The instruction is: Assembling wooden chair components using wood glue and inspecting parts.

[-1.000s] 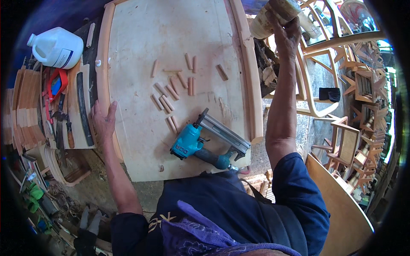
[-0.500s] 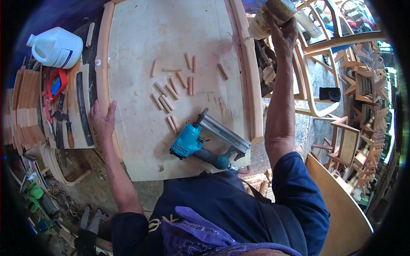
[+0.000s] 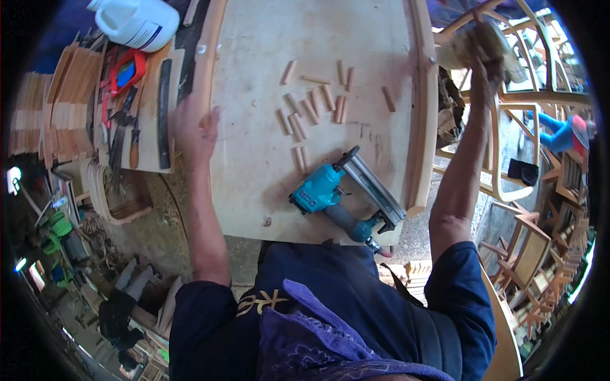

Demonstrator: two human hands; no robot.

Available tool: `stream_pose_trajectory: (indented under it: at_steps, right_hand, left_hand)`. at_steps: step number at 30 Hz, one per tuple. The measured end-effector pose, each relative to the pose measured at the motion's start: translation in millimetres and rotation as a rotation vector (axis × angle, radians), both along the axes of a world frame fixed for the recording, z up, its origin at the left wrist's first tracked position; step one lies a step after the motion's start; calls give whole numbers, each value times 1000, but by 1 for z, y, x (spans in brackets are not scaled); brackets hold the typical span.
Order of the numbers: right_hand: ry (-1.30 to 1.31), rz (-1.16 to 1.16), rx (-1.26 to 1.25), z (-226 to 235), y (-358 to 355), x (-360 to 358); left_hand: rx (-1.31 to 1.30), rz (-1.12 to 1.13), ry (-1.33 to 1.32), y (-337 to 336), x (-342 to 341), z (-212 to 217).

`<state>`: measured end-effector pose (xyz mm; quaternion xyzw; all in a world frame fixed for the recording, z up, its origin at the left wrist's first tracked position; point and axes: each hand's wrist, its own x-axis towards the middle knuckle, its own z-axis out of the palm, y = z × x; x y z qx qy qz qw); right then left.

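Head view, surface: a pale, scuffed board lay before the person, edged by a left rail and a right rail.
On the board: short dowels were scattered mid-surface; a teal nail gun lay on its side near the front edge.
Left hand: blurred beside the left rail, thumb apart from the fingers; contact could not be told.
Right hand: curled around a cylindrical block, beyond the right rail at upper right, both blurred.
Room, left: white jug, stacked wooden pieces.
Room, right: wooden chair frames.
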<state>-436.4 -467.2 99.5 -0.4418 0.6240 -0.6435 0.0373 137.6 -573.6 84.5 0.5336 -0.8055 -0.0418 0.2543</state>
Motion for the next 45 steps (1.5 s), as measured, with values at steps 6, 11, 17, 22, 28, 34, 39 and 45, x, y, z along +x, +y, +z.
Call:
stream_pose_trajectory:
  at_steps: [6, 11, 17, 22, 28, 34, 39, 45]
  right_hand:
    - [-248, -212, 86, -8, 61, -2]
    - [-838, -71, -210, 8, 92, 9]
    - [-887, -50, -305, -2, 133, 13]
    - [-963, -94, -398, 2, 141, 27]
    - [-1026, -96, -429, -6, 154, 35]
    - [-1006, -137, -409, -9, 177, 33]
    - [-988, -165, -347, -24, 193, 19]
    - [-999, -149, -411, -17, 188, 22]
  left_hand:
    - [233, -261, 208, 6, -78, 7]
    - [276, -225, 22, -24, -129, -22]
    - [416, -210, 112, -33, -147, -12]
    - [458, -555, 344, -25, -241, 46]
    - [199, -845, 250, -23, -363, 33]
    - [147, -878, 129, -24, -414, 9]
    - [49, -909, 97, -22, -425, -5]
    - [53, -981, -64, -15, -412, -2]
